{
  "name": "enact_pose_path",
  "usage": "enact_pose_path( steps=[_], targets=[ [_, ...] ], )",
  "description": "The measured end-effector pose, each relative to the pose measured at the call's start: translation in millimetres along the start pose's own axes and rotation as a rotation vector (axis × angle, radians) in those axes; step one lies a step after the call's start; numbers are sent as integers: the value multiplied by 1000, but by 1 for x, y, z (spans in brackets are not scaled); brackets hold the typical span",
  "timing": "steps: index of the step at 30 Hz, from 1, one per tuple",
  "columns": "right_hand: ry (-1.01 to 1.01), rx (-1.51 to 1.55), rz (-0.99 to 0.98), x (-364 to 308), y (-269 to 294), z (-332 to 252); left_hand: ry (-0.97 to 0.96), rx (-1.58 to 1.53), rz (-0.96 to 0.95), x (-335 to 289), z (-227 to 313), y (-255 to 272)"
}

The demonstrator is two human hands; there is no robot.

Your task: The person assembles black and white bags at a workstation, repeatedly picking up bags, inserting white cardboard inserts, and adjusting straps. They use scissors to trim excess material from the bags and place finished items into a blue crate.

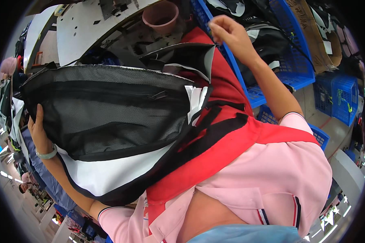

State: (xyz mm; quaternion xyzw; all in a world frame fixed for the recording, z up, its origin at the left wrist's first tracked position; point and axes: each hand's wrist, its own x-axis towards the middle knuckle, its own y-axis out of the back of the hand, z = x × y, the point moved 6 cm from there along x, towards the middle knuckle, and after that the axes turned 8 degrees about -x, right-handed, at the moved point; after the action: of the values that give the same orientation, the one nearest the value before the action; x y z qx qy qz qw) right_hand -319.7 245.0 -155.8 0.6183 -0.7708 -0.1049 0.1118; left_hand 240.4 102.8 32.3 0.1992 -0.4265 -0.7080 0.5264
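From my end, the left hand (pixel 38 131) had hold of the left edge of a black mesh bag (pixel 117 109), one digit lying over the edge and most of the others hidden by the cloth. The bag lay across the person's front, over a red apron (pixel 207 170); I couldn't see its underside, and the dark folds past its far edge ran together. White tags (pixel 196 101) stood at its right end. The right hand (pixel 228 30) was raised beside a blue crate (pixel 239 77), fingers curled and blurred — I couldn't tell whether they held anything. The top of the view cut off the crate, and its black contents were a jumble to me. Ahead, a white table (pixel 83 30) carried dark scraps, with a pink bucket (pixel 160 18) beside it — and more blue crates (pixel 336 99) stood on the floor at right.
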Motion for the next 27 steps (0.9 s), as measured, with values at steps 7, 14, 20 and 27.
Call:
enact_pose_path(
  steps=[7, 14, 20, 27],
  targets=[
    [-451, 342, -968, -133, -50, -13, 394, -768, 286, -24, 19, -8],
    [-512, 875, -343, -57, -73, -57, 486, -1272, 295, -44, 36, 0],
    [-372, 12, -582, 90, -32, -74, -228, -308, 336, -69, 207, -58],
    [-46, -770, -719, 139, -81, -55, -553, -1258, -194, -61, 385, -281]
  ],
)
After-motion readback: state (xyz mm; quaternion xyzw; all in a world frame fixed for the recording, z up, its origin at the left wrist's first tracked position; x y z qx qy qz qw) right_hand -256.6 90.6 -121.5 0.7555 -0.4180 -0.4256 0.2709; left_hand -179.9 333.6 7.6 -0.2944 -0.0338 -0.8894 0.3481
